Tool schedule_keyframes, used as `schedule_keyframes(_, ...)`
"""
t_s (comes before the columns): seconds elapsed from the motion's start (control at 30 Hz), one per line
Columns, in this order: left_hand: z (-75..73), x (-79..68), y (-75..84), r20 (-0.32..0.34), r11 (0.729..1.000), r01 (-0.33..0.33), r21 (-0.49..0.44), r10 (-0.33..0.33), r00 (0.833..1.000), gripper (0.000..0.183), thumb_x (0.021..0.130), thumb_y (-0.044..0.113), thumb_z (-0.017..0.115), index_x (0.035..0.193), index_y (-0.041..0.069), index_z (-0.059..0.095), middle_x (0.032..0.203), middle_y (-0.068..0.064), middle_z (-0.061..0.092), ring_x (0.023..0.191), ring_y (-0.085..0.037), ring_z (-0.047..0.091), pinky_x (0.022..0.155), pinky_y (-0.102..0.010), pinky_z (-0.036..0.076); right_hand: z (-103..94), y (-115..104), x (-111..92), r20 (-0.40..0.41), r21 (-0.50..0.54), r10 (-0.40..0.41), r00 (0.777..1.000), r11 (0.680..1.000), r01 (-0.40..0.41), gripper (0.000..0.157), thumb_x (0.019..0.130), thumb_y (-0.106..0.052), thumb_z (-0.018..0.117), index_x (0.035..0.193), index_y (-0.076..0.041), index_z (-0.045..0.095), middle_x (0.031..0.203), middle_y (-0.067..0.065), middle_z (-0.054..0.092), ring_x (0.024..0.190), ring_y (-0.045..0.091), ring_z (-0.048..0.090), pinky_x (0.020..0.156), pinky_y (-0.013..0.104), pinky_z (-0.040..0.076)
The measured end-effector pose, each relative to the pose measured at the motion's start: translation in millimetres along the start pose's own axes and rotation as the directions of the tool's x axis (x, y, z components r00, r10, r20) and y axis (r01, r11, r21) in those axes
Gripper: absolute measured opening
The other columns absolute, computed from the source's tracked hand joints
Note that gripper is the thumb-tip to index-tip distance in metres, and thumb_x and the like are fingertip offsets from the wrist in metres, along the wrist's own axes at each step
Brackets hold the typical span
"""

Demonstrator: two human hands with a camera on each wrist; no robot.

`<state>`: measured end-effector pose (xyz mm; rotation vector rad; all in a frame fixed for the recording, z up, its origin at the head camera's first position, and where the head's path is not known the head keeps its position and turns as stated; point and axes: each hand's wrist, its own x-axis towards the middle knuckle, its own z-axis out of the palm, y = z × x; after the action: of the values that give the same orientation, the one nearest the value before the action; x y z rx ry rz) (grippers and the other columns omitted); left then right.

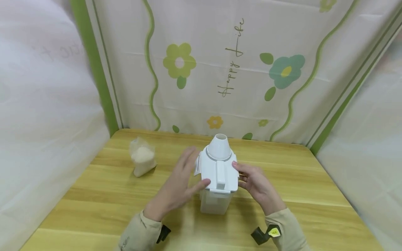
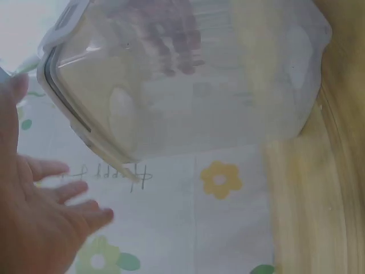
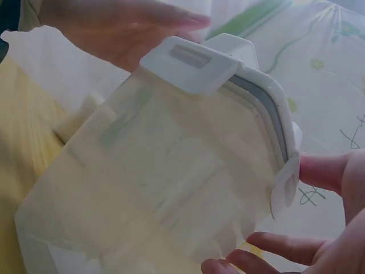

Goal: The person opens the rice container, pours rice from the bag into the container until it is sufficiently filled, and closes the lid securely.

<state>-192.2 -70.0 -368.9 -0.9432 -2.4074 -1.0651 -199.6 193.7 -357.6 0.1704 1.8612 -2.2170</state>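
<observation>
A translucent storage container (image 1: 215, 205) stands upright on the table with a white lid (image 1: 208, 172) on top. The lid carries a raised bar (image 1: 221, 174) and a cone-shaped spout (image 1: 219, 148). On its left edge a latch flap (image 1: 198, 164) sticks outward. My left hand (image 1: 177, 186) is spread beside that side, fingers extended; in the left wrist view they are apart from the container. My right hand (image 1: 257, 184) holds the right side, thumb at the lid's edge by a side latch (image 3: 285, 188), other fingers bent against the wall below.
A clear plastic bag (image 1: 143, 158) of pale grainy contents stands at the left back of the wooden table (image 1: 103, 202). Printed cloth (image 1: 201, 87) hangs behind the table's far edge and on both sides. A black strap-on device (image 1: 262, 235) sits on the right sleeve.
</observation>
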Motion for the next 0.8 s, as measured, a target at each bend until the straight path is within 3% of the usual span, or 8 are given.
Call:
schedule_keyframes(0.13,4.5,-0.3,4.5,0.002,0.976,-0.198,0.087,0.199,0.980,0.089,0.091,0.053,0.065,0.153,0.001,0.029,0.159,-0.012,0.021,0.146,-0.031,0.015,0.114,-0.046,0.028,-1.5,1.4,-0.7,-0.024,0.005,-0.021,1.000,1.000,0.021,0.022,0.094,-0.024,0.068,0.099,-0.003,0.072,0.101,0.008,0.063,0.088,0.024,0.059,0.082,0.036,0.053)
schedule_keyframes(0.3,15.5,-8.7,9.4,-0.075,0.946,-0.304,0.111,0.313,0.947,0.078,0.091,0.046,0.068,0.145,-0.005,0.042,0.149,-0.017,0.040,0.140,-0.035,0.031,0.113,-0.042,0.031,-0.9,2.6,-3.9,-0.043,0.010,-0.034,0.998,0.999,0.035,0.019,0.094,-0.022,0.069,0.096,-0.004,0.073,0.098,0.007,0.065,0.087,0.023,0.060,0.080,0.036,0.054)
schedule_keyframes(0.53,26.7,-18.5,10.5,-0.176,0.934,-0.331,0.132,0.351,0.920,0.060,0.097,0.040,0.061,0.136,-0.005,0.054,0.140,-0.016,0.051,0.132,-0.034,0.044,0.109,-0.040,0.037,1.3,6.2,-6.5,-0.063,0.027,-0.039,0.997,0.999,0.041,0.021,0.092,-0.023,0.071,0.096,-0.002,0.073,0.095,0.007,0.065,0.085,0.022,0.060,0.079,0.035,0.054)
schedule_keyframes(0.8,33.4,-19.7,7.1,-0.221,0.946,-0.303,0.114,0.322,0.921,0.059,0.100,0.041,0.056,0.135,-0.005,0.054,0.140,-0.016,0.052,0.133,-0.034,0.043,0.109,-0.039,0.038,1.9,8.8,1.1,-0.066,0.061,-0.056,0.996,0.996,0.060,0.032,0.090,-0.026,0.075,0.105,0.001,0.071,0.098,0.008,0.067,0.085,0.022,0.062,0.075,0.032,0.057)
